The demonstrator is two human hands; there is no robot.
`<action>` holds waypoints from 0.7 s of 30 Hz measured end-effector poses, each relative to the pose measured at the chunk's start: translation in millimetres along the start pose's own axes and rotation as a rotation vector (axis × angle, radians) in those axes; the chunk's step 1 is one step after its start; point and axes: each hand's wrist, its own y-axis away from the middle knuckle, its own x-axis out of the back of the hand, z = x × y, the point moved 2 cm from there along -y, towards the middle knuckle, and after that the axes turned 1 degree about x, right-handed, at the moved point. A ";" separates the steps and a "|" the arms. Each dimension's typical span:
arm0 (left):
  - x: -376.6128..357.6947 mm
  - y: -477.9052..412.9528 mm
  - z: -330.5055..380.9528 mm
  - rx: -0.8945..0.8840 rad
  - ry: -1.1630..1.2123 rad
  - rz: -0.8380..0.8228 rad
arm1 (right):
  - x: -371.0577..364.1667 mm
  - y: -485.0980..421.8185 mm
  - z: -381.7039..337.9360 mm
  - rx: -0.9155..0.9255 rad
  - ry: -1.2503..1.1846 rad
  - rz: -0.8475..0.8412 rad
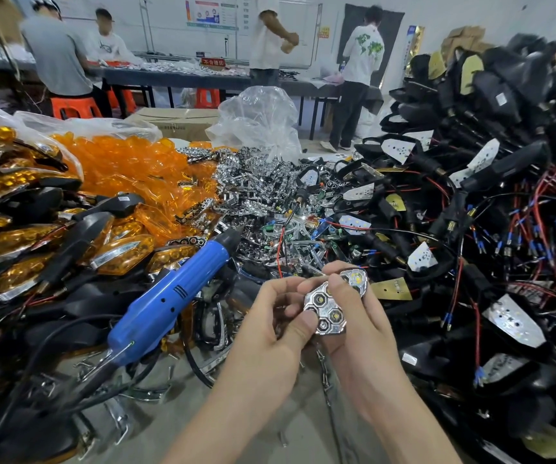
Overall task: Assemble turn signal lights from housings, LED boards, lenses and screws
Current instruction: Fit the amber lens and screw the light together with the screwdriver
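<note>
Chrome-bright and faceted, the reflector piece sits in our two hands above the near middle of the counter. Its hexagonal cells face up, with pale LEDs showing through them. Our left hand pinches its near-left corner, thumb laid on the face. Our right hand cradles it from beneath and from the far side, thumb curled over the top edge. Whether anything is already seated under it we cannot tell. We judge it light and stiff, but the plating looks slick and easy to smudge or scratch, so the rim is the place to hold, with pressure kept off the LEDs. Just to the left lies the blue electric screwdriver, nose pointing away from us. Beyond it a heap of loose chrome reflectors fills the middle. Amber lenses pile toward the far left, finished lights crowd the left edge, and black housings trailing red and black wires bank up along the right.
</note>
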 end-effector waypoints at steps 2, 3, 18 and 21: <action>-1.3 1.4 2.1 -0.032 -0.023 -0.005 | 0.7 -0.5 -2.6 -0.008 -0.043 0.008; -1.4 2.3 3.1 -0.050 -0.050 -0.010 | 1.1 -0.8 -3.8 -0.010 -0.066 0.008; -2.8 6.3 3.4 -0.068 -0.102 -0.048 | -3.4 1.1 -3.8 -0.094 -0.181 -0.009; -4.9 5.8 3.4 -0.054 -0.064 -0.019 | -3.8 1.7 -1.2 -0.097 -0.145 0.009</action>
